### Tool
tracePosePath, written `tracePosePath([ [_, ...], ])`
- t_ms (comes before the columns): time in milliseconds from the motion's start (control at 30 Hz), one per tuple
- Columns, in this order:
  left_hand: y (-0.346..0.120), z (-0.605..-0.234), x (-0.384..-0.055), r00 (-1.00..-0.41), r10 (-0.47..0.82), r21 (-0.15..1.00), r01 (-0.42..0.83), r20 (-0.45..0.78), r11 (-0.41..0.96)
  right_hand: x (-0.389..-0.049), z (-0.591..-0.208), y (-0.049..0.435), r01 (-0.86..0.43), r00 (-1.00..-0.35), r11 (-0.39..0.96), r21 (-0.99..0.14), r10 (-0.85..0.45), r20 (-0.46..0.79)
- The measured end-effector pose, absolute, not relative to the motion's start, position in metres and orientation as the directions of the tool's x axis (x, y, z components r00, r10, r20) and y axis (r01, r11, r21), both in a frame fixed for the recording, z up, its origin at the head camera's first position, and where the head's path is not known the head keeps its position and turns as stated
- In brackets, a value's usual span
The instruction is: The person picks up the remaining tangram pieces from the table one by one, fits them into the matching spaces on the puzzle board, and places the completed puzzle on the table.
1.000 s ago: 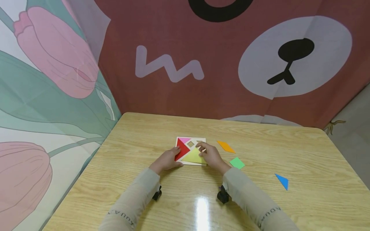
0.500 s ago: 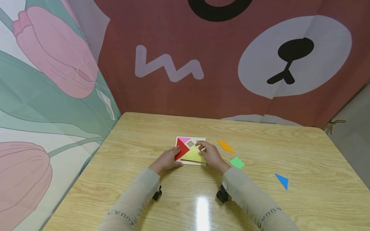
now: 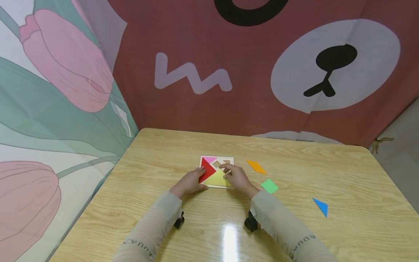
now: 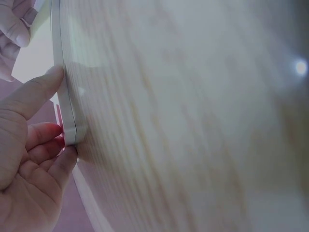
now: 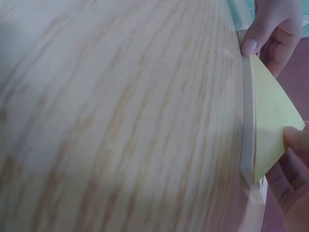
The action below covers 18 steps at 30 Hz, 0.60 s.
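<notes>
The white board (image 3: 220, 160) lies on the wooden table (image 3: 163, 156). The left hand (image 3: 191, 182) grips the board's near-left corner, thumb on the near edge, fingers curled at the left edge. The right hand (image 3: 238, 177), at the board's right side, pinches the yellow triangle (image 3: 216, 179) between thumb and fingers, over the board's near part; full seating cannot be determined. The red triangle (image 3: 206, 170) and pink piece (image 3: 209, 159) occupy the board's left part. Right of the board: orange parallelogram (image 3: 256, 167), near; green square (image 3: 270, 186), farther; blue triangle (image 3: 320, 207), well apart.
</notes>
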<state>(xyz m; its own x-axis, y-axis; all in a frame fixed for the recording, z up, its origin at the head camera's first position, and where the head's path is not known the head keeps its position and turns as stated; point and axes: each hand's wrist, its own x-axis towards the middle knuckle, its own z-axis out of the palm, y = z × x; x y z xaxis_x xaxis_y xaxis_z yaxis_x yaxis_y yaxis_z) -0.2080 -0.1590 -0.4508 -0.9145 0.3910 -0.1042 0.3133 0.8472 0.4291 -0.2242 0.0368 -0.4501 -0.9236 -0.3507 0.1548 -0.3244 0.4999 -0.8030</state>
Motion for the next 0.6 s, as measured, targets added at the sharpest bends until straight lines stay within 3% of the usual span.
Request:
tracePosePath([
  [600,-0.1588,-0.4515,-0.2088,-0.910,0.407,0.424,0.340,-0.076,0.839,-0.2293,-0.4545,0.0332,-0.299,-0.928,0.545,-0.783,-0.358,0.105],
])
